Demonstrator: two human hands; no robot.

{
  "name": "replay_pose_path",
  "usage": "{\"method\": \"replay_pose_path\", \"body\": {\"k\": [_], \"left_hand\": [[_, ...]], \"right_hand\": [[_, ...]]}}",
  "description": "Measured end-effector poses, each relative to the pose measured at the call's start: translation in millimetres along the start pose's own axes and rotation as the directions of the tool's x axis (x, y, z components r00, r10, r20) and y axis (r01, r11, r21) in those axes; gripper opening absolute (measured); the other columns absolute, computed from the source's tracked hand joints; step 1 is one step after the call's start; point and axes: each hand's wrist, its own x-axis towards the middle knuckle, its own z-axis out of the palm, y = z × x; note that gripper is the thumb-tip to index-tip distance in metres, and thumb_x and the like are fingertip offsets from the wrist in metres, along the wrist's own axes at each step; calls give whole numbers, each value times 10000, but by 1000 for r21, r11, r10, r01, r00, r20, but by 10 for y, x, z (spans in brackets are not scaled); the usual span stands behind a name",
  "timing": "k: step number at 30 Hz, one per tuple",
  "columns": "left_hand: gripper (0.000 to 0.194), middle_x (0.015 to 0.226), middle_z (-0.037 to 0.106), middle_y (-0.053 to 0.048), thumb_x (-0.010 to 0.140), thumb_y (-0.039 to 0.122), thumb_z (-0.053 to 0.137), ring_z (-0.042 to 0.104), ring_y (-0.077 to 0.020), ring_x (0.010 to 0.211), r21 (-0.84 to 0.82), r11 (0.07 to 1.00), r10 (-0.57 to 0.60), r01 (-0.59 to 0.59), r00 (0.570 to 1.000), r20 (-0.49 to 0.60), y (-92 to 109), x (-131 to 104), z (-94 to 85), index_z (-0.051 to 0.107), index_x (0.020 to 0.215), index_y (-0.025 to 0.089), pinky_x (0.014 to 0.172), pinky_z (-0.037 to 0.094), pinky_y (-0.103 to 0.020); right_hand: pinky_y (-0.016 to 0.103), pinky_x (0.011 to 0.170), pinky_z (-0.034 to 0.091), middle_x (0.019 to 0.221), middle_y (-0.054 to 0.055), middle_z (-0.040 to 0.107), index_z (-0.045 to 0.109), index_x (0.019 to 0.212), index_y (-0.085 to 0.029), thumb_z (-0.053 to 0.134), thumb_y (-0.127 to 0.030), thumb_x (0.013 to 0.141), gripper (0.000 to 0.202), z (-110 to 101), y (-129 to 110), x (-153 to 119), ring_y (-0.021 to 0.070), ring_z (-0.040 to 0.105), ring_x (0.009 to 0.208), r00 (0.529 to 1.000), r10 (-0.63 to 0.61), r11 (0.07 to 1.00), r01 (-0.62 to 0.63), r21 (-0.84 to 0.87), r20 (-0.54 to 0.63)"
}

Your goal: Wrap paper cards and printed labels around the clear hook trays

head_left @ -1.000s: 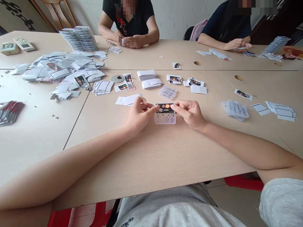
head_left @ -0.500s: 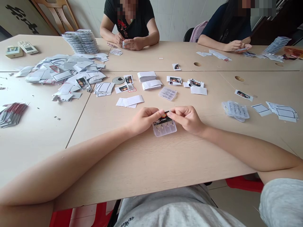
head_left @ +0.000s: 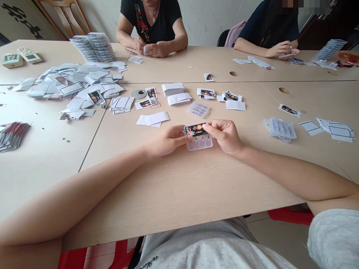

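Observation:
A small clear plastic box (head_left: 200, 145) with compartments is held between both hands, above the near part of the table. Across its upper half lies a black label (head_left: 195, 129) with an orange burst. My left hand (head_left: 171, 141) grips the box's left side, thumb over the front. My right hand (head_left: 224, 135) pinches the upper right corner, its thumb on the label. Small shiny pieces show through the lower half; their kind is too small to tell. Just beyond the hands lies another clear box (head_left: 198, 109).
White slips (head_left: 153, 118), stacked cards (head_left: 175, 89) and a tape roll (head_left: 139, 94) lie ahead. A large heap of packets (head_left: 75, 82) spreads at left. Clear boxes (head_left: 279, 129) are piled at right. Two people sit across the table (head_left: 179, 179), small items in their hands.
Both hands have raised the box slightly away from me and to the right. My left thumb has slid down off the label's top, so more of the label shows.

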Motion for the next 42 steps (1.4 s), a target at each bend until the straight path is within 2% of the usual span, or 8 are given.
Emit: {"method": "replay_pose_path", "body": {"k": [5,8,12,20,26,32,36,42], "left_hand": [[318,916,648,-75,826,394,600,582,-169,825,-53,998,32,-32,999,2,-29,19,-22,594,969,110,748,450,-305],[303,842,644,-59,814,392,615,588,-170,794,-58,998,-2,3,1000,12,-13,4,-24,598,933,114,723,451,-302],[277,764,621,-40,806,389,622,585,-168,774,-78,997,0,0,1000,-4,19,-14,0,598,861,119,718,444,-302],[340,768,631,-59,847,448,549,572,-150,703,-52,998,-28,24,996,-80,31,-6,14,619,812,117,668,449,-296],[331,702,635,-56,813,455,595,588,-172,712,-88,996,13,-20,997,-82,29,-35,-3,630,770,129,692,455,-312],[342,713,618,-41,844,456,555,568,-146,679,-124,992,12,-23,996,-90,18,-38,-25,619,790,124,687,435,-304],[354,712,586,-21,856,468,533,521,-110,634,-188,982,21,-34,997,-70,1,-28,-37,596,810,122,673,412,-285],[436,1018,675,-83,882,474,480,568,-130,745,-152,988,-10,-10,991,-133,44,-66,13,496,1197,172,743,417,-301]], "right_hand": [[232,484,348,622,-43,484,436,762,-225,627,-505,784,340,7,-15,27,99,449,531,981,187,970,-192,148,50],[235,484,383,715,-24,598,462,949,-245,688,-493,734,398,17,-34,23,119,526,567,955,265,961,-273,48,135],[257,558,451,787,0,640,522,1020,-227,674,-456,762,377,23,-27,10,128,567,621,949,241,971,-234,-57,204],[272,695,499,898,16,644,576,991,-224,608,-492,809,325,24,-4,22,146,609,788,963,162,986,-169,15,217],[213,419,347,706,-7,578,599,1003,-238,535,-560,828,372,38,-24,-19,100,481,511,950,262,965,-264,-10,172],[215,385,271,525,-52,456,599,983,-218,505,-571,843,391,24,-34,8,74,350,406,956,241,971,-237,-45,169],[203,405,250,501,-63,419,609,885,-190,621,-466,801,289,-13,-108,65,60,335,428,921,326,941,-337,13,214],[230,389,106,470,-84,387,580,760,-158,761,-437,661,347,-229,-66,697,34,234,401,910,403,905,-412,107,95]]}}
